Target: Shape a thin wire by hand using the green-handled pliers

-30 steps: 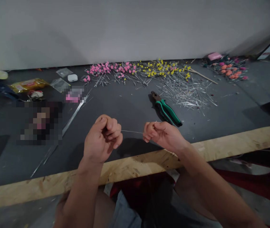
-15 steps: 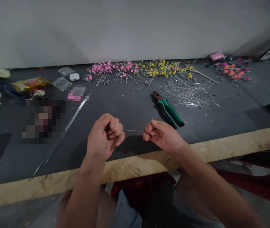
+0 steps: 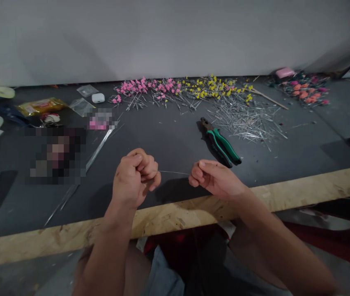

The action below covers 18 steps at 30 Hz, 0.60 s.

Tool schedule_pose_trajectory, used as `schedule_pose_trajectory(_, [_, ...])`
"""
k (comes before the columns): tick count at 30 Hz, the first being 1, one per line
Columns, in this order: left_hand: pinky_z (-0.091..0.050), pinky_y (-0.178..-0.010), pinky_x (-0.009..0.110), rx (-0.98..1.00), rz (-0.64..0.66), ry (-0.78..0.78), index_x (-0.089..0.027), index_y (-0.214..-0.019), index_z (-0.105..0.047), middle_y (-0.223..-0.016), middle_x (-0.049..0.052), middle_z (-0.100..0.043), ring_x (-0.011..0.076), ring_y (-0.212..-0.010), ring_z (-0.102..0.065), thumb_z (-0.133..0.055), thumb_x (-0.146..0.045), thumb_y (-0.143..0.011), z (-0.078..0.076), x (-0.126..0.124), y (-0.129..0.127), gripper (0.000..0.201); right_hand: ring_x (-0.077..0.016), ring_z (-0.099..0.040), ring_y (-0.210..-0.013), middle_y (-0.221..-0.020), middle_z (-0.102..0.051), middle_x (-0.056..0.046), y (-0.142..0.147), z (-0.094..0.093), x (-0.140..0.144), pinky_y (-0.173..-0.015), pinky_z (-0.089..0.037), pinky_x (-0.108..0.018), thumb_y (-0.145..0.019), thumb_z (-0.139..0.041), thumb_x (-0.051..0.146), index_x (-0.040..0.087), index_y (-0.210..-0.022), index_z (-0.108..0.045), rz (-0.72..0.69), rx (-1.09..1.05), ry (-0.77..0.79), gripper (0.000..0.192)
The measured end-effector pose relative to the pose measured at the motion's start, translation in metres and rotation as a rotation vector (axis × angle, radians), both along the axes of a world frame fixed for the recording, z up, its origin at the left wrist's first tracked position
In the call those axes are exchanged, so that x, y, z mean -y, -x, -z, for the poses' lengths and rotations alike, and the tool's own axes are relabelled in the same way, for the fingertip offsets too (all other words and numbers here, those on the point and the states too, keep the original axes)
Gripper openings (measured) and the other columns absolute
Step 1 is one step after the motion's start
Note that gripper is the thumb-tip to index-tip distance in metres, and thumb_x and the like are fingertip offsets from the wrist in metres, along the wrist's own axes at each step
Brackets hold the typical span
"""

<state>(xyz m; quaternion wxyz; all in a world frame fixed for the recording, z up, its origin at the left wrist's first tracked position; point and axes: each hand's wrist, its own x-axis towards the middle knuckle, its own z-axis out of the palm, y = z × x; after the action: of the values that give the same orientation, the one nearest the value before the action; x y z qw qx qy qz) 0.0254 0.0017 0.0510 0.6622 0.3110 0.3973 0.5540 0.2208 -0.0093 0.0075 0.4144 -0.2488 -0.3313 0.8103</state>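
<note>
Left hand [image 3: 132,176] and right hand [image 3: 215,176] both curled nearly closed, gripping a thin wire [image 3: 174,172] strung between them above the desk [image 3: 162,139], likely mid wire-handling; next move probably calls for firm grip, even tension.

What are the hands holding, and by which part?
A thin wire, gripped either side of its visible span by the left hand and the right hand; how near its ends is unclear.
</note>
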Motion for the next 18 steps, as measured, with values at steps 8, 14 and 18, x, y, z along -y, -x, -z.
schedule_pose_trajectory(8, [-0.036,-0.032,0.019,0.053,0.049,0.026,-0.018,-0.050,-0.039,-0.045,-0.006,-0.025,0.0066,-0.038,-0.025,-0.046,-0.014,-0.074,0.003,0.002,-0.006,0.025,-0.0106,-0.049,-0.060,-0.058,-0.043,0.003,-0.003,-0.003,-0.003,-0.060,-0.037,-0.025,-0.086,-0.057,0.032,0.016,-0.061,-0.056,0.134,0.026,0.034,0.029])
schedule_pose_trajectory(14, [-0.050,-0.052,0.022,0.037,0.119,0.015,-0.017,-0.081,-0.060,-0.057,-0.003,-0.051,0.0066,-0.047,-0.044,-0.051,-0.026,-0.086,0.014,0.011,-0.008,0.014,-0.0111,-0.052,-0.065,-0.064,-0.049,0.002,-0.008,-0.008,-0.007,-0.063,-0.042,-0.024,-0.082,-0.061,0.033,0.018,-0.072,-0.063,0.255,0.080,0.013,0.018])
schedule_pose_trajectory(18, [-0.053,-0.057,0.022,0.085,0.151,0.003,-0.017,-0.085,-0.060,-0.066,-0.001,-0.061,0.0059,-0.049,-0.048,-0.056,-0.023,-0.084,0.015,0.013,-0.009,0.008,-0.0098,-0.052,-0.068,-0.073,-0.053,0.001,-0.007,-0.010,-0.007,-0.062,-0.041,-0.022,-0.084,-0.058,0.033,0.019,-0.075,-0.062,0.282,0.048,0.007,0.018])
